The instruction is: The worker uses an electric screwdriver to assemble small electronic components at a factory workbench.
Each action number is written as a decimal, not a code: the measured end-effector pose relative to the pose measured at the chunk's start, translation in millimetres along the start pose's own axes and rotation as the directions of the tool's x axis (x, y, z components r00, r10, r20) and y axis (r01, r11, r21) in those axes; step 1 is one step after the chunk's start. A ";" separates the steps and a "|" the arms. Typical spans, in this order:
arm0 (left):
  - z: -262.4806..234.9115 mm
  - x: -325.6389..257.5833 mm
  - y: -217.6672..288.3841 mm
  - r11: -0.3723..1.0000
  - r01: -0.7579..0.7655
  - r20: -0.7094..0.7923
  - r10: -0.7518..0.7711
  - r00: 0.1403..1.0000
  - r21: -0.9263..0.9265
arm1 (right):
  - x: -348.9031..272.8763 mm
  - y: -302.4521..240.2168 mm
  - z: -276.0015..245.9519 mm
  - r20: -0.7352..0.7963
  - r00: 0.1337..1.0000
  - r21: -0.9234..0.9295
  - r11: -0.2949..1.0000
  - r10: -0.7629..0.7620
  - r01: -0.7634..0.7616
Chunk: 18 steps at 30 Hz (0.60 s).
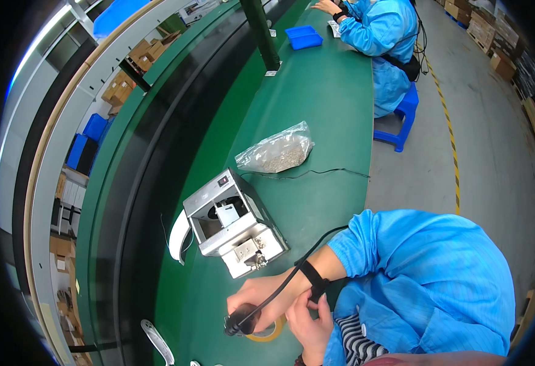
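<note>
My right hand (258, 299) reaches in from the right over the green bench, its fingers curled down and mostly hidden. A small black device (241, 322) on a cable lies against it; whether the fingers grip this is unclear. Around my right wrist sits a black strap (314, 279). My left hand (311, 326) is below that wrist, finger and thumb closed at the strap's lower edge. A yellow tape roll (268, 333) shows partly under my hands. Just beyond them stands a metal box-shaped machine (234, 222) with an open-framed top and a small fitting on its near side.
Behind the machine lie a clear bag of small pieces (279, 151) and a black cord. A curved white piece (179, 236) flanks the machine; another (156, 341) is at lower left. Farther off are a green post (260, 36), a blue tray (303, 38) and a seated co-worker (380, 30).
</note>
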<state>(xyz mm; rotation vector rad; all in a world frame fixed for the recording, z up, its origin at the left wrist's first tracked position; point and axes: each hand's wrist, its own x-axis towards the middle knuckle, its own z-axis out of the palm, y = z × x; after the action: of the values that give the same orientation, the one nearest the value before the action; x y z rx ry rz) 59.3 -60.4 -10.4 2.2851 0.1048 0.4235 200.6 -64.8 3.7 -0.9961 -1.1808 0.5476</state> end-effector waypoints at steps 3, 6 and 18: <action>3.1 1.6 4.9 0.999 0.046 0.007 -0.046 0.999 0.012 | 0.4 1.8 -1.2 -0.009 1.000 -0.004 1.000 -0.002 0.002; 8.7 -6.0 -1.8 0.987 0.133 -0.048 -0.137 0.989 -0.090 | 0.6 3.4 1.9 -0.007 0.999 -0.019 0.999 0.043 -0.043; -4.3 17.9 17.4 0.776 0.535 0.295 -0.453 0.841 -0.332 | -4.3 13.6 6.5 0.083 0.986 -0.068 0.986 -0.146 0.152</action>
<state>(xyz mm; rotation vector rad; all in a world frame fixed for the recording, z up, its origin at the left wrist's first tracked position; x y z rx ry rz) 73.6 -65.6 9.7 1.7803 0.4691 -0.0683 195.0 -59.3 -9.8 -0.9475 -1.3417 0.4296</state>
